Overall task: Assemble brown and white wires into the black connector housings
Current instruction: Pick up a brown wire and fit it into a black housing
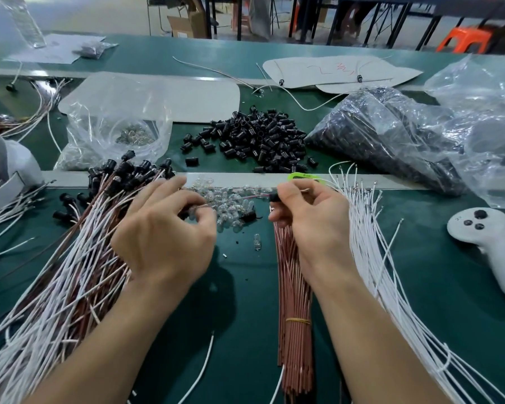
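Observation:
My right hand (pixel 309 217) pinches a small black connector housing (pixel 273 197) with a thin wire running left out of it. My left hand (pixel 164 228) hovers over a scatter of small clear glass bulbs (pixel 228 199), fingers curled and pinching one of them at the fingertips. A bound bundle of brown wires (pixel 295 310) lies under my right wrist. Loose white wires (pixel 385 258) fan out to the right. A heap of finished brown-and-white wire pairs with black housings (pixel 79 258) lies at the left. Loose black housings (pixel 254 138) are piled behind the bulbs.
A clear bag of black housings (pixel 385 135) lies at the right back, and a clear bag of bulbs (pixel 114 132) at the left back. A white handheld controller (pixel 490 243) rests at the right. A green tool (pixel 303 177) lies behind my right hand.

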Action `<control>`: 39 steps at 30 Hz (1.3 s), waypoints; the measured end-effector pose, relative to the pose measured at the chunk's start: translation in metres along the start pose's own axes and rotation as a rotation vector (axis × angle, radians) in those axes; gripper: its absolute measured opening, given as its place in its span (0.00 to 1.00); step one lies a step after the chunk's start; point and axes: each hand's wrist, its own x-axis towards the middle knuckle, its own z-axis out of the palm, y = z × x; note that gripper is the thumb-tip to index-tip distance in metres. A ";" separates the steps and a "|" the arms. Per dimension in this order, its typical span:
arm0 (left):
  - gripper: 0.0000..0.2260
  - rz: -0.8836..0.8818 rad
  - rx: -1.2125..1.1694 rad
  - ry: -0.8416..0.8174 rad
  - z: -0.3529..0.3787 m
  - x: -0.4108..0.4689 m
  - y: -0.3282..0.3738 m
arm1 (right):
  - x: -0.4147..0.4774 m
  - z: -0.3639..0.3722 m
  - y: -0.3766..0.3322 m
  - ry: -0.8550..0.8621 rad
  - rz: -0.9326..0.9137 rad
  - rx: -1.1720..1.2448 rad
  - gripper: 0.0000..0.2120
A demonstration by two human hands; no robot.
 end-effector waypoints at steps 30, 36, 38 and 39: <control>0.11 0.007 -0.701 -0.559 0.019 -0.003 -0.005 | 0.004 -0.006 0.004 -0.268 -0.112 -0.188 0.06; 0.09 -0.084 -0.834 -0.610 0.021 -0.004 -0.004 | 0.003 -0.006 0.003 -0.265 -0.121 -0.204 0.05; 0.07 -0.101 -0.872 -0.615 0.021 -0.002 -0.004 | 0.002 -0.007 0.002 -0.292 -0.123 -0.181 0.06; 0.07 -0.104 -0.900 -0.635 0.021 -0.001 -0.004 | 0.001 -0.007 0.001 -0.315 -0.114 -0.132 0.06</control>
